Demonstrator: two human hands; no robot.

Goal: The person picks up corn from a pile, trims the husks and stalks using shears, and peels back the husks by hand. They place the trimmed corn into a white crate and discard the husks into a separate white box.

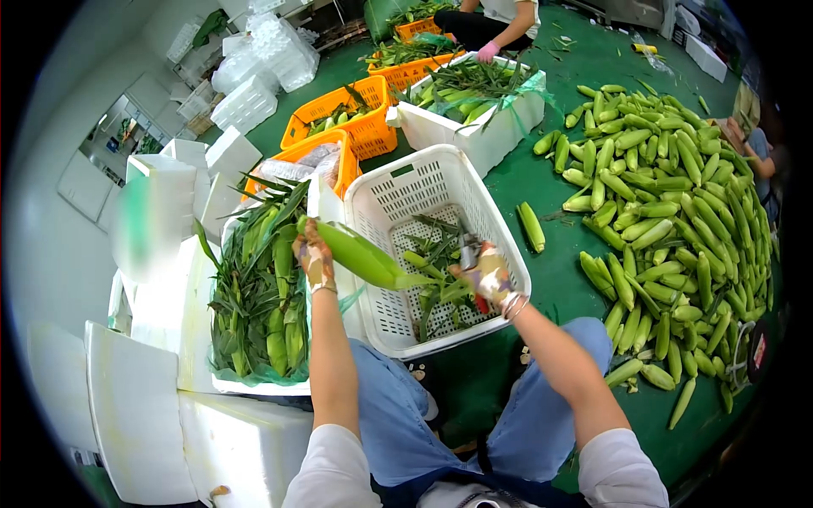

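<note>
Green husk covered the one ear of corn [360,254], gripped near its upper-left end by the closed left hand [315,258], mid-frame over the white crate [405,199]. It was judged firm, light and smooth, best held around its thick part. One pair of shears [468,243], slightly blurred and probably red-handled, was held by the curled right hand [489,275]. One loose ear [531,227] was seen right of centre; the heap [669,203], upper right, could not be counted.

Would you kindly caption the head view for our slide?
Gloved left hand holds corn, right hand a metal tool, at a white basket of green scraps.
</note>
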